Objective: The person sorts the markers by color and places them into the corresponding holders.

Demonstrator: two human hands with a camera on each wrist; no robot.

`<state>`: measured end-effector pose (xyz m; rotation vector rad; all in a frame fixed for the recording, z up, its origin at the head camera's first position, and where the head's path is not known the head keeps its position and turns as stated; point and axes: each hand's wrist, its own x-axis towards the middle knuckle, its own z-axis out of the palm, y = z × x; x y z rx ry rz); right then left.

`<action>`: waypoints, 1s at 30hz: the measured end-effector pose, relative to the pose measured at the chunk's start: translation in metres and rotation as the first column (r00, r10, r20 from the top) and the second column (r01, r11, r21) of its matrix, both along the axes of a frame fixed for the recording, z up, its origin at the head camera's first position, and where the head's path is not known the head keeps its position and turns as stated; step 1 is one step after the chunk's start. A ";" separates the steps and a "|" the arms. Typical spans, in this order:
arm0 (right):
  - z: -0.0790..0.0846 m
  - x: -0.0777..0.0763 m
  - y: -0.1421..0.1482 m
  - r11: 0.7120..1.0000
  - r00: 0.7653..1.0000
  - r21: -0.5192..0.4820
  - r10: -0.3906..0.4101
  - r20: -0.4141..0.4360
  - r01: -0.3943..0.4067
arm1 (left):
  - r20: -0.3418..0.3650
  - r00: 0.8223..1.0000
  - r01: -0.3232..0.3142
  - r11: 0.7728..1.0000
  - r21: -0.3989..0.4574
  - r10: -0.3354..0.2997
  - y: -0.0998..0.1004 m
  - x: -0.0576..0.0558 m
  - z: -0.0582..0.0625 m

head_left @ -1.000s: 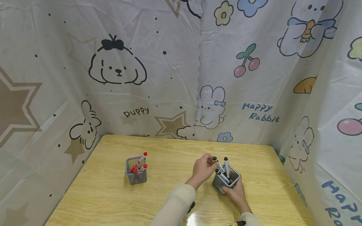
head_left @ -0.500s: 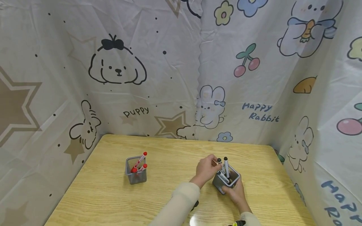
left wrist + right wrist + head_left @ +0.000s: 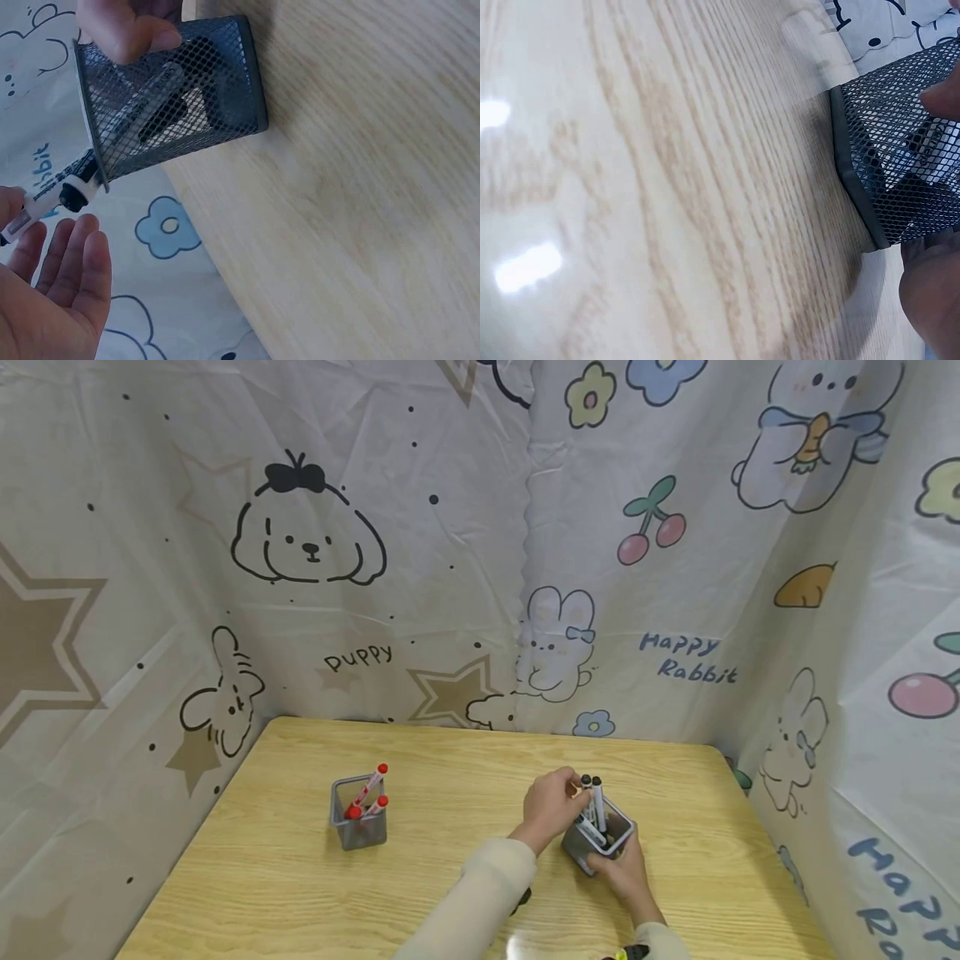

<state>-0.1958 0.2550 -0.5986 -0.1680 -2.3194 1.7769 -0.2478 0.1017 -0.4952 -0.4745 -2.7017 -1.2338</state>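
Observation:
In the head view, my left hand pinches a black-capped whiteboard marker between thumb and fingers. That marker stands partly inside a dark mesh pen holder. Around the holder's side, my right hand grips it, tilted. More black-capped markers stand in it, one of them upright beside the pinched one. The left wrist view shows the pinched marker entering the rim, next to another black cap. In the right wrist view, the holder's mesh wall shows my right thumb against it.
A second mesh pen holder with red-capped markers stands on the left of the wooden table. Patterned cloth hangs behind the table and along both sides.
My left hand has moved slightly right with the marker, bringing it more upright and nearer the other upright marker. The right hand and the holder have stayed almost still.

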 end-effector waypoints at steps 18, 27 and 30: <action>0.019 0.006 -0.010 1.000 1.000 0.002 0.015 0.010 -0.015 | 0.088 0.996 -0.003 1.000 -0.027 0.006 0.000 0.006 -0.014; -0.002 -0.004 -0.003 0.999 1.000 0.033 0.000 -0.013 0.000 | 0.090 0.996 -0.004 1.000 0.005 0.003 -0.001 0.006 -0.013; -0.002 -0.005 -0.002 1.000 1.000 0.023 0.002 -0.002 -0.002 | 0.093 0.996 0.001 1.000 0.000 -0.001 -0.002 0.005 -0.012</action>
